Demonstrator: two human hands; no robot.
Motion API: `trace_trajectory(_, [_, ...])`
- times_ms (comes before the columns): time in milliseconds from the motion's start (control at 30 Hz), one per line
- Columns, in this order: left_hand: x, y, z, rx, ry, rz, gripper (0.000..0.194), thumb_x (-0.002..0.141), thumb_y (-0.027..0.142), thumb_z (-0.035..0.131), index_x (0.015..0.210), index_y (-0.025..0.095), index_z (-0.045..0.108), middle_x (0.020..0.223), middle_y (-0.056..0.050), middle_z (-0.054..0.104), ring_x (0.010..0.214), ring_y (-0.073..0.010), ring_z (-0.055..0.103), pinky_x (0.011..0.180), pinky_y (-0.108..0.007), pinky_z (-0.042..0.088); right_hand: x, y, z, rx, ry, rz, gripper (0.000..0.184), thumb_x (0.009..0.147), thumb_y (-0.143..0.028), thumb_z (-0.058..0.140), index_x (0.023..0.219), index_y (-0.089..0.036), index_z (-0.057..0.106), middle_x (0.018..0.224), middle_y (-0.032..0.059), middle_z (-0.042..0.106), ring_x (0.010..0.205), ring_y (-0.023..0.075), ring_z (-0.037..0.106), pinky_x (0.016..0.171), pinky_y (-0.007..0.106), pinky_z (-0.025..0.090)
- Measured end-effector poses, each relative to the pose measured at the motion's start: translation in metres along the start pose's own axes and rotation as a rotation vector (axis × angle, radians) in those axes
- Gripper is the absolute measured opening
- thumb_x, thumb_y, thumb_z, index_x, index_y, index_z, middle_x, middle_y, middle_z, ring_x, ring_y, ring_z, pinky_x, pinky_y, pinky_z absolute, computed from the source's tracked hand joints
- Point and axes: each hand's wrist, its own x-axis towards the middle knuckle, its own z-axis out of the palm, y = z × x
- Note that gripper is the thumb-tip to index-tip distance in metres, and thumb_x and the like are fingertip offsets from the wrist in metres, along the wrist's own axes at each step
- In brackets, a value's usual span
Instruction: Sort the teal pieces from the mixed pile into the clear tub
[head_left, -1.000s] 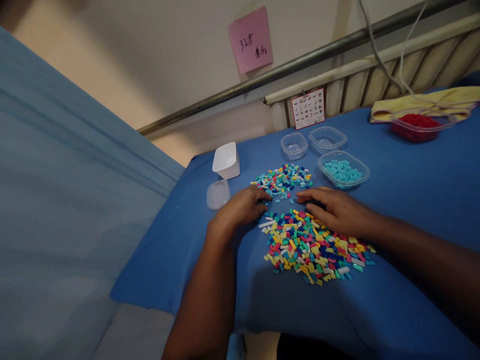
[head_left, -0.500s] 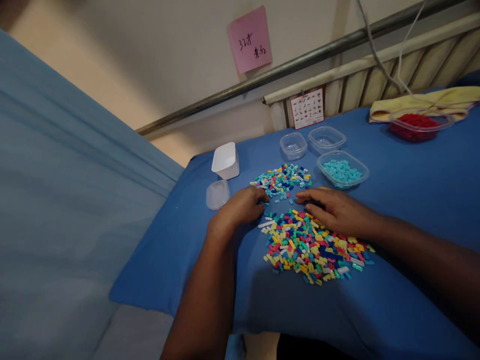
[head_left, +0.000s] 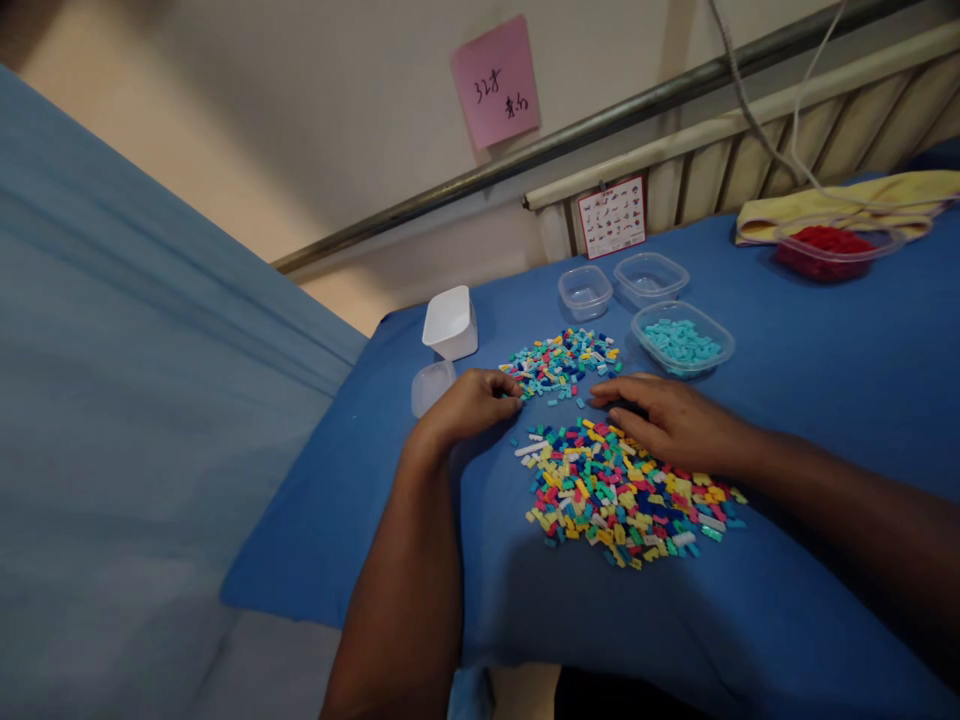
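- The larger brick pile point(head_left: 630, 500) lies on the blue-covered table point(head_left: 315, 530), between your forearms, its small plastic bricks mixed in yellow, pink, blue, green and white.
- The smaller brick pile point(head_left: 559, 360) is just beyond it, mostly turquoise and blue with some yellow and pink; a few loose bricks lie between the two.
- Your left hand point(head_left: 476, 405) is at the left edge of the smaller pile. Its fingers curl with thumb and fingertips close together; you cannot tell from this view whether the grip is closed on a brick.
- Your right hand point(head_left: 664, 420) reaches in from the right, over the upper edge of the larger pile. Its grip is open, the thumb apart from the fingers.
- Beyond your right hand is a clear container point(head_left: 682, 368) of turquoise bricks, with two smaller clear tubs point(head_left: 586, 310) behind it.
- Left of the smaller pile, you have a white tub point(head_left: 461, 345) and, nearer your left wrist, a translucent lid or shallow dish point(head_left: 433, 385).
- At far right, a container of red pieces point(head_left: 825, 265) sits against a yellow cloth point(head_left: 780, 215).
- A picture card point(head_left: 613, 218) hangs by the radiator point(head_left: 701, 185), and a pink note point(head_left: 496, 85) is on the wall.
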Motion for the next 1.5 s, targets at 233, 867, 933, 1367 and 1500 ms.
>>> trace_trajectory(233, [-0.001,0.011,0.006,-0.456,0.082,-0.071,0.022,0.076,0.024,0.085,0.095,0.016,0.078,0.08,-0.002,0.072,0.07,-0.0124,0.062,0.072,-0.028,0.049,0.002,0.0,0.001,-0.013,0.0,-0.007,0.035,0.103,-0.021,0.059,0.133,-0.027,0.075,0.129,0.0091,0.083,0.12,0.0311,0.077,0.105,0.054,0.061])
trace_trajectory(867, [0.118,0.156,0.064,-0.073,-0.112,0.386,0.009,0.085,0.007,0.073,0.089,0.012,0.079,0.08,-0.002,0.072,0.072,-0.0137,0.06,0.072,-0.029,0.047,0.013,-0.007,-0.003,-0.057,0.009,-0.008,0.027,0.104,-0.017,0.057,0.123,-0.018,0.075,0.119,0.0142,0.082,0.112,0.0321,0.076,0.101,0.051,0.06])
trace_trajectory(933, [0.125,0.165,0.073,0.131,-0.106,0.446,0.011,0.085,0.005,0.073,0.09,0.012,0.08,0.082,-0.003,0.074,0.073,-0.0155,0.062,0.071,-0.031,0.045,0.013,-0.007,-0.003,-0.075,0.005,0.006,0.024,0.103,-0.017,0.057,0.119,-0.017,0.076,0.117,0.0147,0.083,0.11,0.0323,0.076,0.1,0.049,0.059])
trace_trajectory(1367, [0.126,0.179,0.075,0.755,-0.153,0.46,0.041,0.09,0.005,0.066,0.121,0.023,0.085,0.117,-0.005,0.083,0.104,-0.025,0.077,0.086,-0.031,0.055,0.015,-0.004,0.0,-0.055,0.031,-0.011,0.024,0.103,-0.016,0.058,0.116,-0.016,0.077,0.116,0.0145,0.083,0.106,0.0299,0.076,0.095,0.041,0.056])
trace_trajectory(1500, [0.132,0.184,0.073,0.896,-0.08,0.439,0.049,0.085,0.0,0.065,0.126,0.019,0.083,0.124,-0.011,0.081,0.11,-0.03,0.076,0.087,-0.033,0.056,0.014,-0.005,-0.001,-0.051,0.026,-0.005,0.022,0.101,-0.014,0.059,0.114,-0.016,0.077,0.109,0.013,0.082,0.1,0.0274,0.075,0.093,0.039,0.055])
